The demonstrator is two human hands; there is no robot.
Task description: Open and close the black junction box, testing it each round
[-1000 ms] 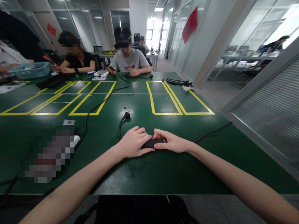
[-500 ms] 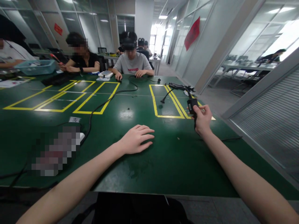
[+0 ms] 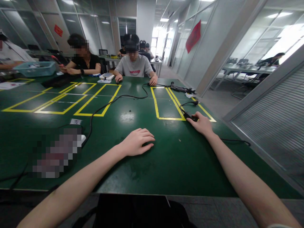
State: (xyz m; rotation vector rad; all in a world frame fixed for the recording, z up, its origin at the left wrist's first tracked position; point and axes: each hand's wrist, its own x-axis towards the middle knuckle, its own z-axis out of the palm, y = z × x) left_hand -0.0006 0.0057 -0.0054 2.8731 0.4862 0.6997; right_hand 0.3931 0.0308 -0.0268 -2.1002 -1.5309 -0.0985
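Right hand point(image 3: 202, 124) is at 1 o'clock, fingers closed loosely on the near end of the black adapter point(image 3: 190, 117); how firm the hold is, can't tell. The adapter lies on the table point(image 3: 166, 164), at the bottom right corner of the yellow box point(image 3: 155, 104), touching the tape. Its cord point(image 3: 183, 106) loops off toward 12 o'clock to a plug point(image 3: 195, 102). Left hand point(image 3: 137, 144) is at 12 o'clock, close in, palm down, fingers flat on the table, holding nothing.

Judgement: it looks like a fingertip hold only. Best to keep the adapter flat on the table and square to the tape corner, and watch that the cord loop doesn't drag or snag. The flat left hand works as a brace.

Containers: a blue basket point(image 3: 32, 69) sits far off at 10 o'clock, well apart from both hands, with pale sheets or packets inside, too small to tell. White trays point(image 3: 106, 76) sit at 11 o'clock in front of a seated person; contents unclear.
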